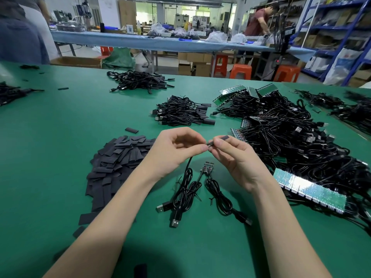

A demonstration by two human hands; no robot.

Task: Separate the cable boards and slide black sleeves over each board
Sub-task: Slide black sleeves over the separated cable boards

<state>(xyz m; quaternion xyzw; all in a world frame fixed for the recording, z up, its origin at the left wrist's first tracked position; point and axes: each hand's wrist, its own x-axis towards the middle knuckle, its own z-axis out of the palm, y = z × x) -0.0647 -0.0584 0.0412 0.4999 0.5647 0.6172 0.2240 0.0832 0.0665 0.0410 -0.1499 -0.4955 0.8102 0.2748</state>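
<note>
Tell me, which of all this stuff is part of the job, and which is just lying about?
Part of the job:
left hand holding a cable
right hand pinching a black sleeve
sleeve pile
bare board
uncut board strip

Lying about:
orange stools
cardboard boxes
far bench

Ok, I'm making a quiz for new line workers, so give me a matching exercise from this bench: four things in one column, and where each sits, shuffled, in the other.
Things:
1. Heap of flat black sleeves
2. Long green panel of unseparated boards
3. Single black sleeve
4. Small bare circuit board on a cable

Places:
A. pinched in the right hand
B. on the mat, below both hands
C. left of the left hand
D. on the cable tangle at right

Pairs: 1-C, 2-D, 3-A, 4-B
</note>
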